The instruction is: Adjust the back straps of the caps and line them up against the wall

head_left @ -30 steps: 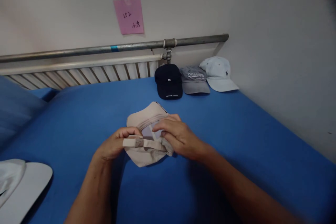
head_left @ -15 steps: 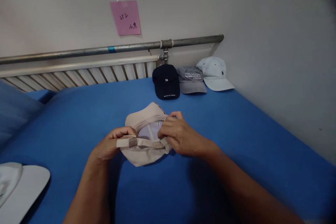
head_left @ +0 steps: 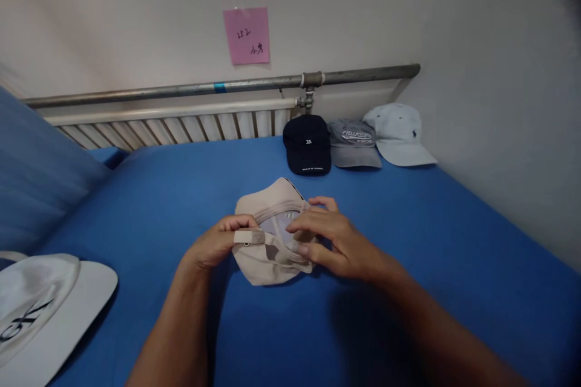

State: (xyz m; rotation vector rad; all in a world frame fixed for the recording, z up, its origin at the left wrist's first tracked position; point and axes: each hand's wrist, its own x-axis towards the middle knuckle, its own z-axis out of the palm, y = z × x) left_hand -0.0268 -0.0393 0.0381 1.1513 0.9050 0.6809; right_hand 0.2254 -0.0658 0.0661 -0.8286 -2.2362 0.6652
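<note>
A blue-sheeted bed fills the view, with a pale wall behind it; a blue pillow leans at the far left, and a white slatted radiator runs under a grey metal pipe. In the middle lies an upturned beige cotton baseball cap; the left hand is pinched closed on its beige back strap, and the right hand, fingers half curled, grips the cap's back rim. The strap probably slides best if it is kept flat while the right hand steadies the crown. Nothing crowds the hands: a white lettered cap sits near left; navy, grey and pale blue caps sit far right; a pink paper note is stuck above.
</note>
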